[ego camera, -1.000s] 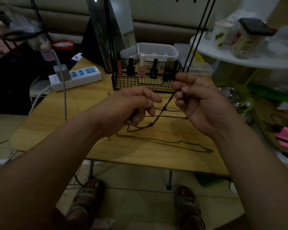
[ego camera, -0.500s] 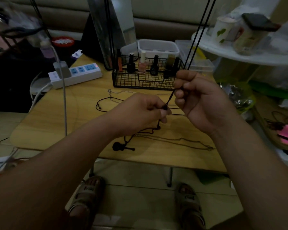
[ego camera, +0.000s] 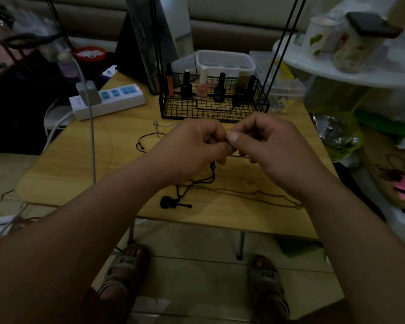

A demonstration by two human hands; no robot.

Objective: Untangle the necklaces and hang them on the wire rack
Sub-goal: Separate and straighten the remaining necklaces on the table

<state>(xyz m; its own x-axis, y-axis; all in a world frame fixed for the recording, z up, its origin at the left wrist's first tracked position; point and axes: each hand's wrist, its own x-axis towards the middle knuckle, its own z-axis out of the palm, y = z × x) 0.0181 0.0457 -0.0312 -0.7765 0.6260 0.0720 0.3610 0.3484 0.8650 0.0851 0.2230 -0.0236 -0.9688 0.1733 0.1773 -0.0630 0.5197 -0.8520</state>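
My left hand (ego camera: 194, 148) and my right hand (ego camera: 269, 146) meet above the wooden table (ego camera: 75, 174), fingertips together, both pinching a black cord necklace (ego camera: 211, 176). The cord hangs down from my fingers to a black guitar-shaped pendant (ego camera: 171, 202) lying on the table. A thin metal chain necklace (ego camera: 250, 194) stretches across the table to the right. A silver chain (ego camera: 159, 126) and another loop of black cord (ego camera: 145, 141) lie behind my left hand. The black wire rack (ego camera: 211, 106) stands at the back, its uprights (ego camera: 283, 45) rising out of view.
Nail polish bottles (ego camera: 218, 90) stand in the rack's basket. A white power strip (ego camera: 110, 100) with a cable lies at the back left. Clear plastic boxes (ego camera: 225, 61) sit behind the rack. A white shelf (ego camera: 351, 76) with jars is at the right. My sandalled feet (ego camera: 124, 267) are under the table.
My hands have come together and lowered slightly, fingertips now touching on the cord. The guitar pendant has come into view on the table below my left hand.
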